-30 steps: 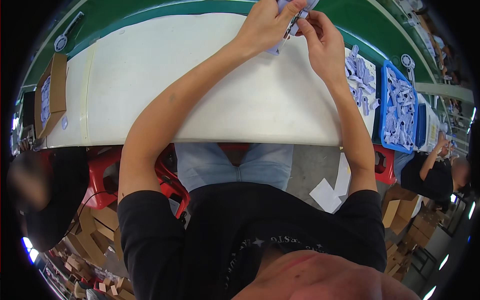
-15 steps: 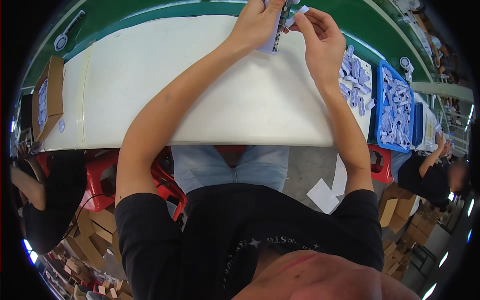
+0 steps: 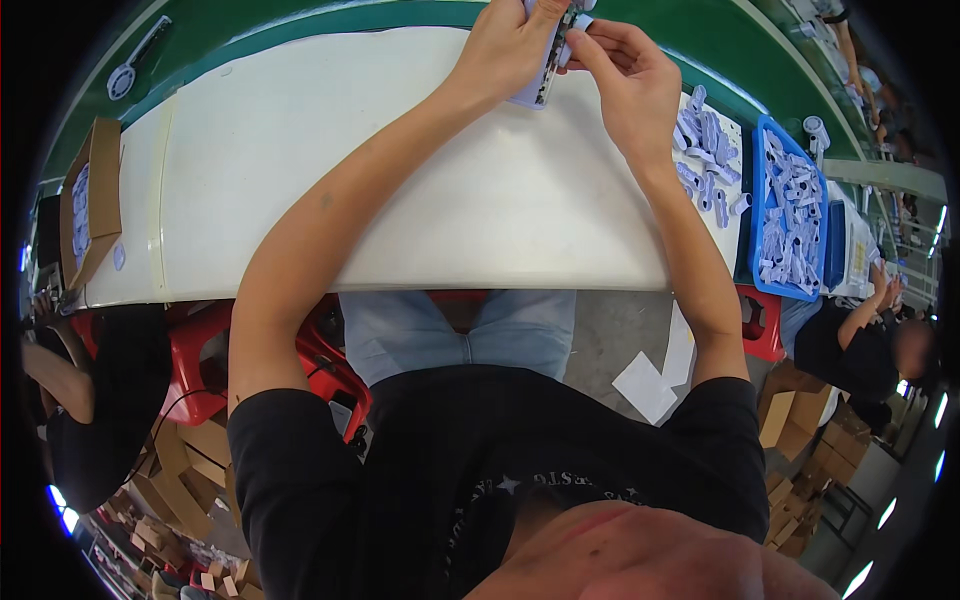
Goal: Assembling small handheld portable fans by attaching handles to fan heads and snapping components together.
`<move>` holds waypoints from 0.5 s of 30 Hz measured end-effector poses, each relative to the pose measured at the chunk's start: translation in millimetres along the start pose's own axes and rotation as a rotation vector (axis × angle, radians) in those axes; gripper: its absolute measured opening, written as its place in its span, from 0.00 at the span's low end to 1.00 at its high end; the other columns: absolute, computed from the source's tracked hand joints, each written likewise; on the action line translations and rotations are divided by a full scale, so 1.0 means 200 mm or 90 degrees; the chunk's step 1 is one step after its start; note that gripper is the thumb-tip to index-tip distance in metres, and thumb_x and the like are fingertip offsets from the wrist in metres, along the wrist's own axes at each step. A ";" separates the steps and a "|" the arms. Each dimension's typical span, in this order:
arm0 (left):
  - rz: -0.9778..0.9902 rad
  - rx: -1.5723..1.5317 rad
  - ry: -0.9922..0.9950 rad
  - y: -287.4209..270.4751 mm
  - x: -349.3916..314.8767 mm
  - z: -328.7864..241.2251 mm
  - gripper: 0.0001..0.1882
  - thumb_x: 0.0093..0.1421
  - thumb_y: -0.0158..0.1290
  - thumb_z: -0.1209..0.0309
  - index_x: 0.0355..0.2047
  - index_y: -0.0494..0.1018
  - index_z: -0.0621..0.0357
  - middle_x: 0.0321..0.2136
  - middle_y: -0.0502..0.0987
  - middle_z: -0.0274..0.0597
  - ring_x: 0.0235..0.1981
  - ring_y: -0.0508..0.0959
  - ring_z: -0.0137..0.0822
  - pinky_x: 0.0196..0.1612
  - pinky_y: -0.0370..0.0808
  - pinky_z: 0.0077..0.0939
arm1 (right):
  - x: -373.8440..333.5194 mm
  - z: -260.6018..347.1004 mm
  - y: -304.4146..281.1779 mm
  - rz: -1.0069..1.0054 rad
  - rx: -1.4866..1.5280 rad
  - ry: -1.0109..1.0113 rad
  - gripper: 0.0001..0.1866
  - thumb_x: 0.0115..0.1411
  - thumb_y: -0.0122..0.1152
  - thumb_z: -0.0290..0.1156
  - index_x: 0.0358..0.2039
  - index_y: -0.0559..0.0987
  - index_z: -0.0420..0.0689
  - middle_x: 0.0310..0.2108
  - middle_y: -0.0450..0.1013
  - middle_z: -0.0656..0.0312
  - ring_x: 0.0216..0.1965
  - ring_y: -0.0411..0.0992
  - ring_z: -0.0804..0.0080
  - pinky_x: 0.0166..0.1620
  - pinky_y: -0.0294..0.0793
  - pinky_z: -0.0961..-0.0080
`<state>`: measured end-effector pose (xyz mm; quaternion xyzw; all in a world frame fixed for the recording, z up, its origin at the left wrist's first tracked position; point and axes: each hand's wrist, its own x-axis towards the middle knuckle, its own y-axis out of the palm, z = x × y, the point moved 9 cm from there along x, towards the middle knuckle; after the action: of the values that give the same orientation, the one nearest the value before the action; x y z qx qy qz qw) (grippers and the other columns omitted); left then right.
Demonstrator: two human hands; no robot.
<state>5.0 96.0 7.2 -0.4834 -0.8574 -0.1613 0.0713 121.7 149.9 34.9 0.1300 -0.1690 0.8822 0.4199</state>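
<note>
At the far edge of the white table, my left hand is closed round a long white plastic housing. Dark and metallic parts show along the housing's open right side; its upper end is cut off by the picture's edge. My right hand pinches a small white plastic piece between thumb and forefinger. That piece is held against or very close to the upper right side of the housing. Whether it is seated there cannot be made out.
Several loose white plastic parts lie right of my right forearm, beside a blue tray full of similar parts. A cardboard box stands at the left end. Fan-shaped things lie on the green surface. Co-workers sit at both sides.
My right hand has moved left, bringing the small white piece from just off the housing up to its side. The left hand keeps its hold, with the housing shifted slightly left.
</note>
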 end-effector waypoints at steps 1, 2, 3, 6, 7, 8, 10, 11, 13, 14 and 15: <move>-0.015 0.037 0.009 -0.01 0.00 -0.01 0.25 0.67 0.41 0.51 0.48 0.58 0.63 0.31 0.71 0.40 0.27 0.72 0.25 0.27 0.73 0.20 | 0.00 0.00 0.01 0.012 -0.001 0.007 0.14 0.57 0.64 0.27 0.40 0.77 0.31 0.33 0.77 0.55 0.32 0.77 0.72 0.39 0.76 0.81; -0.030 0.074 0.017 -0.01 -0.01 -0.03 0.26 0.67 0.42 0.51 0.48 0.59 0.64 0.32 0.72 0.41 0.28 0.73 0.26 0.29 0.73 0.21 | -0.01 0.00 0.02 0.024 -0.001 0.014 0.13 0.57 0.64 0.27 0.39 0.77 0.31 0.32 0.77 0.55 0.32 0.77 0.71 0.39 0.76 0.81; -0.045 0.111 0.026 -0.02 -0.01 -0.04 0.26 0.67 0.42 0.51 0.48 0.59 0.65 0.33 0.72 0.42 0.30 0.73 0.28 0.31 0.73 0.23 | -0.01 0.00 0.01 0.025 -0.002 0.014 0.13 0.57 0.64 0.27 0.39 0.77 0.31 0.32 0.77 0.55 0.32 0.77 0.71 0.39 0.76 0.81; -0.052 0.133 0.031 -0.03 -0.02 -0.03 0.27 0.67 0.42 0.50 0.47 0.60 0.66 0.34 0.73 0.44 0.32 0.73 0.30 0.34 0.72 0.25 | 0.00 0.01 0.03 0.076 -0.051 0.046 0.13 0.57 0.64 0.28 0.38 0.77 0.31 0.32 0.78 0.55 0.32 0.78 0.71 0.39 0.76 0.82; -0.054 0.144 0.033 -0.04 -0.02 -0.03 0.27 0.67 0.42 0.50 0.47 0.60 0.67 0.34 0.73 0.45 0.34 0.73 0.31 0.36 0.72 0.26 | 0.00 0.01 0.03 0.077 -0.051 0.045 0.13 0.57 0.64 0.28 0.38 0.77 0.31 0.32 0.78 0.55 0.32 0.78 0.71 0.39 0.76 0.82; -0.055 0.144 0.033 -0.04 -0.03 -0.02 0.27 0.67 0.42 0.50 0.47 0.60 0.67 0.34 0.73 0.45 0.34 0.73 0.31 0.36 0.72 0.26 | 0.00 0.00 0.04 0.081 -0.054 0.055 0.13 0.57 0.64 0.28 0.38 0.78 0.31 0.31 0.78 0.55 0.32 0.78 0.71 0.39 0.76 0.82; -0.059 0.136 0.033 -0.05 -0.03 -0.04 0.28 0.65 0.47 0.51 0.48 0.59 0.67 0.36 0.73 0.46 0.35 0.73 0.33 0.37 0.73 0.26 | 0.00 -0.02 0.03 0.085 -0.062 0.076 0.13 0.57 0.64 0.28 0.38 0.78 0.31 0.31 0.78 0.56 0.31 0.78 0.70 0.38 0.76 0.82; -0.060 0.132 0.033 -0.05 -0.03 -0.05 0.29 0.64 0.49 0.51 0.48 0.59 0.68 0.36 0.73 0.46 0.36 0.74 0.33 0.38 0.73 0.27 | 0.00 -0.02 0.03 0.084 -0.062 0.076 0.13 0.57 0.64 0.28 0.38 0.78 0.31 0.31 0.78 0.56 0.31 0.78 0.70 0.38 0.76 0.82; -0.060 0.163 0.026 -0.04 -0.05 -0.05 0.31 0.61 0.52 0.52 0.49 0.59 0.68 0.37 0.72 0.47 0.37 0.74 0.34 0.39 0.73 0.27 | 0.00 -0.04 0.03 0.094 -0.074 0.090 0.12 0.58 0.63 0.28 0.38 0.78 0.31 0.30 0.78 0.56 0.31 0.79 0.70 0.37 0.77 0.82; -0.059 0.195 0.019 -0.03 -0.07 -0.10 0.32 0.59 0.55 0.52 0.50 0.59 0.68 0.39 0.72 0.48 0.37 0.74 0.35 0.39 0.73 0.27 | 0.00 -0.04 0.03 0.099 -0.079 0.097 0.12 0.58 0.63 0.27 0.38 0.78 0.31 0.29 0.78 0.56 0.30 0.79 0.70 0.37 0.77 0.82; -0.058 0.226 0.013 -0.02 -0.07 -0.12 0.34 0.57 0.58 0.53 0.50 0.58 0.67 0.40 0.72 0.48 0.38 0.74 0.36 0.40 0.74 0.27 | 0.00 -0.04 0.03 0.097 -0.078 0.096 0.12 0.58 0.63 0.27 0.38 0.78 0.31 0.29 0.78 0.56 0.30 0.79 0.70 0.37 0.77 0.82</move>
<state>8.7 74.1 25.1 -0.4220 -0.8928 -0.0153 0.1570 116.5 149.1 26.4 0.0240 -0.2003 0.9067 0.3704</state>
